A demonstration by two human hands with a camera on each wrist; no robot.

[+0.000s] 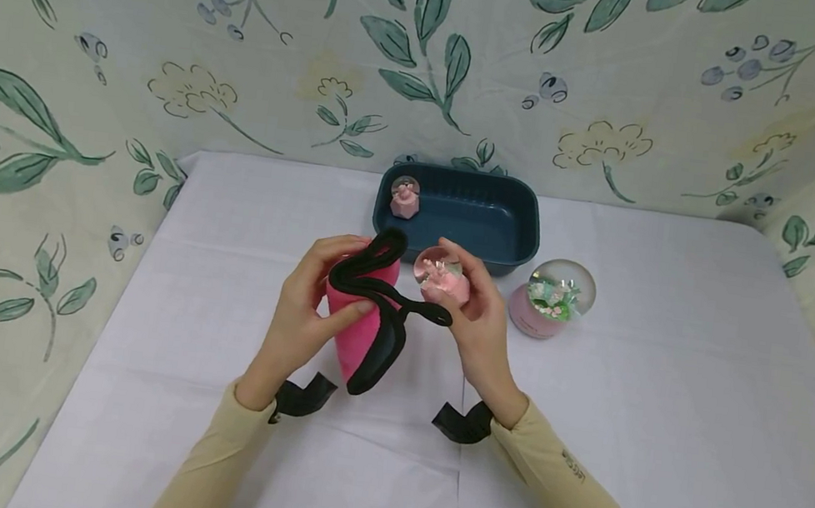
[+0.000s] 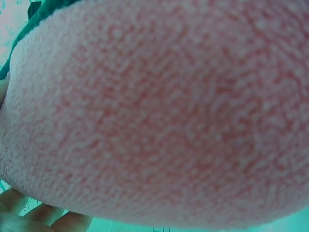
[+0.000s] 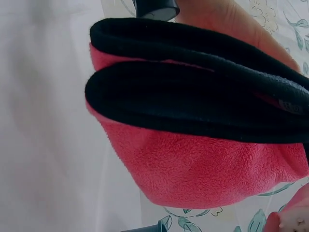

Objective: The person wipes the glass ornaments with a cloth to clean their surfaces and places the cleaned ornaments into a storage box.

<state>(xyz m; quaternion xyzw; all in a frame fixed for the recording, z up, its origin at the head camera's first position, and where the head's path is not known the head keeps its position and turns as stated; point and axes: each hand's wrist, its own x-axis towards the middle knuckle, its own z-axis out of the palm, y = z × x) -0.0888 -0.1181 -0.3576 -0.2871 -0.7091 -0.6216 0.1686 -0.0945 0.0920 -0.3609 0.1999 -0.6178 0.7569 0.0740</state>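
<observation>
A folded pink plush cloth (image 1: pixel 355 340) with thick black edging is in my left hand (image 1: pixel 296 300), thumb on the near face and fingers behind. Its pink pile (image 2: pixel 164 121) fills most of the left wrist view. In my right hand (image 1: pixel 484 326) I grip a small snow globe (image 1: pixel 446 279) with a pink base and a clear dome. A loop of the black edging reaches my right thumb; whether the thumb pinches it, I cannot tell. The right wrist view shows the cloth's folded layers (image 3: pixel 207 169) from the side, with part of a pink object at the lower right.
Just beyond my hands stands a dark blue tray (image 1: pixel 482 221), with another small pink snow globe (image 1: pixel 404 199) at its left end. A larger snow globe (image 1: pixel 551 300) with flowers inside lies tilted right of the tray. White cloth (image 1: pixel 662 400) covers the table.
</observation>
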